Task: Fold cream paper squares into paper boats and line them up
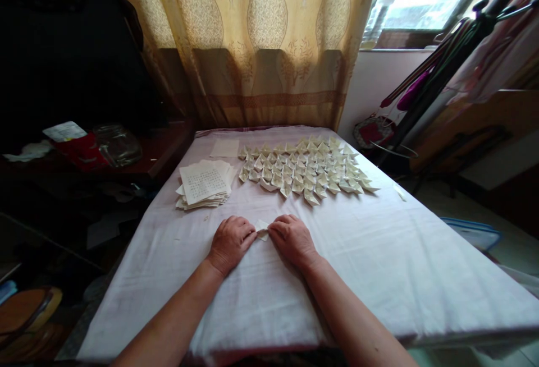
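Note:
A small folded piece of pale paper [262, 230] lies at the middle of the white-covered table, pinched between both hands. My left hand [232, 242] is closed on its left edge with thumb and fingertips. From the other side, my right hand [293, 241] grips the right edge, fingers curled. Part of the paper is hidden under the fingers. Beyond the hands, several rows of folded paper boats [295, 168] stand close together. To their left sits a loose stack of printed paper sheets [205, 183].
A single sheet [224, 148] lies flat behind the stack. The white tablecloth [391, 266] covers the table to its edges. On the left, a dark side table holds a red packet [82, 151] and a clear jar [119, 145]. A black stand [438, 69] rises at right.

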A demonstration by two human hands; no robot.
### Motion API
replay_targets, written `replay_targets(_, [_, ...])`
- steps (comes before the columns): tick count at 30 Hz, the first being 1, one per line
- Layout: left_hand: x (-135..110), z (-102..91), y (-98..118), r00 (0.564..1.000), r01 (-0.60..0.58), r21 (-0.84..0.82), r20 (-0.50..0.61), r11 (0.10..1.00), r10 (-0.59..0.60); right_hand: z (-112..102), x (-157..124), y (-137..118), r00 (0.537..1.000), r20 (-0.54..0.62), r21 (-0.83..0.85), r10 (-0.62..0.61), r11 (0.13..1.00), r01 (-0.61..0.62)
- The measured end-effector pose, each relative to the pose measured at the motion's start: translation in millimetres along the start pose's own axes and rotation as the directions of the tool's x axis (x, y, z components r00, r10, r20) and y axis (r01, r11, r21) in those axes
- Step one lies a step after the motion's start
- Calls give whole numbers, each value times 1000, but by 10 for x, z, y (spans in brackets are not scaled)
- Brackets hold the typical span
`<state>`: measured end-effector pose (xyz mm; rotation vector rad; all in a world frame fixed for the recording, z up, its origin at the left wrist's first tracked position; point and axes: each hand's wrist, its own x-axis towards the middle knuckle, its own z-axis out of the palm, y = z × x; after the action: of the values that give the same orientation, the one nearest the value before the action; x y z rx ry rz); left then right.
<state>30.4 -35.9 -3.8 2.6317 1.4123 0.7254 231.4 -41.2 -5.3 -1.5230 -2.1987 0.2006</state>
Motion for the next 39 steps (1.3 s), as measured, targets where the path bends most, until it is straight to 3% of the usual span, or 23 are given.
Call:
replay_targets(9, [18,69,-32,990,136,1,-34,991,-136,81,104,-21,996,-37,2,86,996,-86])
replay_targets(28, [52,145,3,978,206,6,-48,979,-205,-23,297,-111,977,73,-93,200,977,-193])
replay_targets(39, [57,173,32,974,225,57,-46,973,-223,-7,303,-137,969,66,-105,239,967,-231])
